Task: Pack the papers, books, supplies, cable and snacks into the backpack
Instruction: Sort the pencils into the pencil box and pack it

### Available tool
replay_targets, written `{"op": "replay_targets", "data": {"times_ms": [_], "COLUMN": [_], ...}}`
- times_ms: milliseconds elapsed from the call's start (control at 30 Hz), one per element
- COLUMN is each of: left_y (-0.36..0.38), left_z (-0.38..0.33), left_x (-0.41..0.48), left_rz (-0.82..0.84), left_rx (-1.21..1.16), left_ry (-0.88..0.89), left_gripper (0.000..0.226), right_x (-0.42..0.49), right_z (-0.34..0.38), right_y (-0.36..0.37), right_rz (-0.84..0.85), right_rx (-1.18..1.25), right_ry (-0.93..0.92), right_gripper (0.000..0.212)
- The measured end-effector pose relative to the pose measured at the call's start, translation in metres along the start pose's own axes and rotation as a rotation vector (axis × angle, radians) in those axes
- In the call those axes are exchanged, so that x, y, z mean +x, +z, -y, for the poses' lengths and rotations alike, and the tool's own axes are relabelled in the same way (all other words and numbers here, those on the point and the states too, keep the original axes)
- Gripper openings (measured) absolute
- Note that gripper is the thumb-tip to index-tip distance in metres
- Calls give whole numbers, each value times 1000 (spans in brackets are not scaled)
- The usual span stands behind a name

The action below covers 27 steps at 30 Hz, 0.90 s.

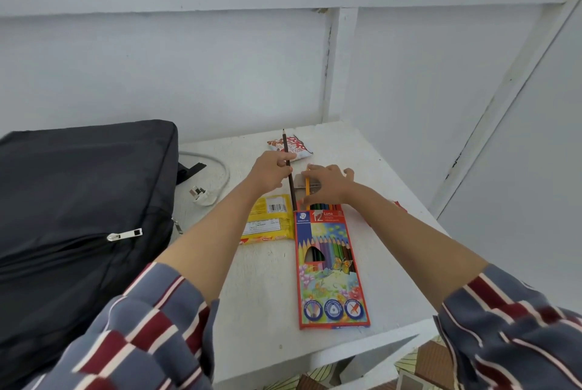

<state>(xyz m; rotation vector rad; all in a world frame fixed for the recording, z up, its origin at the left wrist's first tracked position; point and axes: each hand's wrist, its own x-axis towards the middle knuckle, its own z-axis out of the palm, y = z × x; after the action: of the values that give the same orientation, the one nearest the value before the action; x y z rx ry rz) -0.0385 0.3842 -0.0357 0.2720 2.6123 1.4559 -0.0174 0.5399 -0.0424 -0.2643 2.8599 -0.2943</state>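
Right now my left hand [273, 169] pinches the brown pencil [289, 169], my right hand [327, 183] the orange pencil [307, 188], both just above the pencil box [330, 266] mouth. I'd feed each in tip-up, one after another, with the backpack [78, 216] lying left of both.

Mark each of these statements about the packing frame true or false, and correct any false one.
1. The left hand holds a dark brown pencil. True.
2. The coloured pencil box stands upright against the wall. False: it lies flat on the white table.
3. The backpack lies on the left side of the table. True.
4. The yellow snack packet is already inside the backpack. False: it lies on the table beside the pencil box.
5. The right hand holds an orange-yellow pencil at the open end of the box. True.
6. The white cable is coiled on top of the box. False: it lies by the backpack.
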Motion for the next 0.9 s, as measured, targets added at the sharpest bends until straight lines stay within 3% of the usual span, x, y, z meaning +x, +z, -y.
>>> {"op": "replay_targets", "data": {"times_ms": [133,233,333,433,900], "left_y": [1,1,1,3,1], "left_z": [-1,-3,-5,-6,-8], "left_x": [-2,-3,-4,-5,0], "left_rz": [5,6,15,20,-36], "left_rx": [36,74,85,108,152], "left_ry": [10,28,35,40,94], "left_gripper": [41,41,40,40,39], "right_x": [-1,1,2,1,-7], "right_z": [0,-2,-3,-4,-6], "right_y": [1,2,3,3,5], "right_rz": [-111,-199,-100,-29,-53], "right_rx": [65,82,22,2,93], "right_ry": [-2,30,47,35,-5], "right_gripper": [52,60,73,72,55]}}
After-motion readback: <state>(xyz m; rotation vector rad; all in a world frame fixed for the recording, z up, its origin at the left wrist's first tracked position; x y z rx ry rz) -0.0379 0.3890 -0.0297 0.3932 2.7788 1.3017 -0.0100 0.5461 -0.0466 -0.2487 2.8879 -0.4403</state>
